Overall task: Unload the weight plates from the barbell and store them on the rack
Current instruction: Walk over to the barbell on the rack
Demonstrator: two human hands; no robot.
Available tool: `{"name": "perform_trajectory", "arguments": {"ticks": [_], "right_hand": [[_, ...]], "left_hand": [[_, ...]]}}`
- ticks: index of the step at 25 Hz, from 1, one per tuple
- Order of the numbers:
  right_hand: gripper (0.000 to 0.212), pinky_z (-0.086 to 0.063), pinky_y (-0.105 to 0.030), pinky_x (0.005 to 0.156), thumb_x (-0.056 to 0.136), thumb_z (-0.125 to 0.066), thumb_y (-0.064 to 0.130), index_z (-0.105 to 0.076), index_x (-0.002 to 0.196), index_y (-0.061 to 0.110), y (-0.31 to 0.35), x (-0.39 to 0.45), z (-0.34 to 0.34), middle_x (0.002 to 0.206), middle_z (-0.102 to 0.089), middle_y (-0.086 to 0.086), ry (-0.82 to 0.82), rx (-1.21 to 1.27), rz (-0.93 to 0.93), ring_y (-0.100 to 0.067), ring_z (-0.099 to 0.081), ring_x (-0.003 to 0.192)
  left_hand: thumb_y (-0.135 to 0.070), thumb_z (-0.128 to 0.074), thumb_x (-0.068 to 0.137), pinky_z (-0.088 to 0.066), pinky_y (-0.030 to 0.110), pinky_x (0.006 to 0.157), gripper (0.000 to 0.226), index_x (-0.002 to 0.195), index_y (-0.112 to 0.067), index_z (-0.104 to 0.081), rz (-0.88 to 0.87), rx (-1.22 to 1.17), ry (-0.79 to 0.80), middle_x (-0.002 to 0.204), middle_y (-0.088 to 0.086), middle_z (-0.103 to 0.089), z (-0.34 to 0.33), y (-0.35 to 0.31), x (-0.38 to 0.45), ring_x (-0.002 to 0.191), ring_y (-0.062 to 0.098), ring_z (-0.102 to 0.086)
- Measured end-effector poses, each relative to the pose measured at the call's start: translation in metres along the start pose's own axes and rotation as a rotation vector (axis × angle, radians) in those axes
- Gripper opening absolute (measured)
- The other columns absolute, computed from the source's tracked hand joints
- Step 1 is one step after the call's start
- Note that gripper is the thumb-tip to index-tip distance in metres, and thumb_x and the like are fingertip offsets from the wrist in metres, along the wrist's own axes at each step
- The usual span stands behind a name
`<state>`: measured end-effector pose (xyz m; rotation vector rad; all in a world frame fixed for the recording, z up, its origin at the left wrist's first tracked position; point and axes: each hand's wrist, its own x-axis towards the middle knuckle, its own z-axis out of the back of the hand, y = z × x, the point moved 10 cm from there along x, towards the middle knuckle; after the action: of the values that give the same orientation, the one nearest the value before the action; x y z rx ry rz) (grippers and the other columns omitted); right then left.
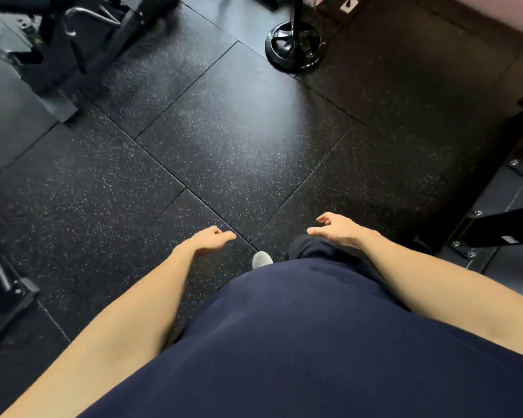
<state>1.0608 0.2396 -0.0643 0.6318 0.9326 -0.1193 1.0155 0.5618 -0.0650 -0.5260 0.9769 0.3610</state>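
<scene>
while both hang empty, left hand [212,240] and right hand [335,229] number two.

You look down on a floor [239,140] of black rubber tiles flecked with white, soft light glossing its middle. A round black stand base [295,45] sits ahead; dark bolted machine frames [495,227] edge your right and left.
</scene>
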Motion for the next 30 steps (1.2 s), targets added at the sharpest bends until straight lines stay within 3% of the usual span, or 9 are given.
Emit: {"name": "perform_trajectory", "arguments": {"ticks": [5, 10, 12, 17, 20, 26, 30], "right_hand": [[0.072, -0.039, -0.033, 0.100, 0.077, -0.065, 0.057, -0.047, 0.135, 0.018, 0.054, 0.073, 0.066, 0.139, -0.051, -0.009, -0.016, 0.057, -0.014, -0.025, -0.050, 0.124], [0.076, -0.038, -0.037, 0.104, 0.078, -0.065, 0.056, -0.043, 0.139, 0.016, 0.088, 0.168, 0.153, 0.144, -0.046, -0.010, -0.007, 0.090, -0.024, -0.027, -0.047, 0.128], [0.075, -0.038, -0.035, 0.099, 0.078, -0.065, 0.057, -0.043, 0.139, 0.019, 0.106, 0.203, 0.204, 0.144, -0.045, -0.008, -0.010, 0.128, -0.020, -0.025, -0.046, 0.128], [0.075, -0.039, -0.030, 0.089, 0.078, -0.066, 0.055, -0.042, 0.140, 0.021, 0.126, 0.251, 0.311, 0.139, -0.051, -0.010, -0.089, 0.252, -0.050, -0.020, -0.054, 0.110], [0.074, -0.039, -0.030, 0.088, 0.080, -0.067, 0.052, -0.041, 0.141, 0.020, 0.116, 0.267, 0.350, 0.138, -0.051, -0.012, -0.154, 0.352, -0.105, -0.019, -0.054, 0.102], [0.074, -0.039, -0.039, 0.100, 0.081, -0.067, 0.049, -0.037, 0.143, 0.021, 0.077, 0.288, 0.402, 0.143, -0.045, -0.011, -0.331, 0.682, -0.338, -0.026, -0.050, 0.122], [0.074, -0.040, -0.038, 0.097, 0.081, -0.065, 0.053, -0.037, 0.142, 0.024, 0.069, 0.292, 0.410, 0.132, -0.051, -0.007, -0.441, 0.935, -0.508, -0.022, -0.051, 0.110]], "left_hand": [[-0.066, -0.051, 0.081, -0.044, 0.039, 0.090, 0.052, 0.107, -0.022, -0.055, -0.026, -0.021, -0.010, 0.106, -0.002, -0.060, 0.104, -0.050, 0.069, 0.099, 0.019, -0.056], [-0.063, -0.053, 0.084, -0.046, 0.040, 0.092, 0.055, 0.119, -0.021, -0.052, -0.074, 0.063, -0.031, 0.120, 0.004, -0.060, 0.205, -0.138, 0.153, 0.105, 0.022, -0.057], [-0.061, -0.054, 0.085, -0.045, 0.036, 0.086, 0.056, 0.124, -0.021, -0.052, -0.095, 0.082, -0.041, 0.123, 0.003, -0.058, 0.248, -0.186, 0.185, 0.105, 0.021, -0.057], [-0.065, -0.057, 0.075, -0.038, 0.032, 0.076, 0.052, 0.114, -0.029, -0.057, -0.162, 0.137, -0.056, 0.110, -0.006, -0.059, 0.332, -0.301, 0.236, 0.088, 0.008, -0.056], [-0.065, -0.058, 0.072, -0.038, 0.031, 0.081, 0.051, 0.111, -0.030, -0.058, -0.221, 0.244, -0.017, 0.110, -0.006, -0.058, 0.363, -0.371, 0.270, 0.097, 0.014, -0.055], [-0.066, -0.059, 0.069, -0.039, 0.031, 0.078, 0.049, 0.105, -0.033, -0.058, -0.384, 0.574, 0.095, 0.106, -0.001, -0.060, 0.402, -0.535, 0.346, 0.094, 0.018, -0.055], [-0.068, -0.059, 0.070, -0.043, 0.033, 0.085, 0.053, 0.112, -0.034, -0.059, -0.544, 0.828, 0.194, 0.115, -0.001, -0.058, 0.400, -0.634, 0.385, 0.102, 0.019, -0.055]]}}
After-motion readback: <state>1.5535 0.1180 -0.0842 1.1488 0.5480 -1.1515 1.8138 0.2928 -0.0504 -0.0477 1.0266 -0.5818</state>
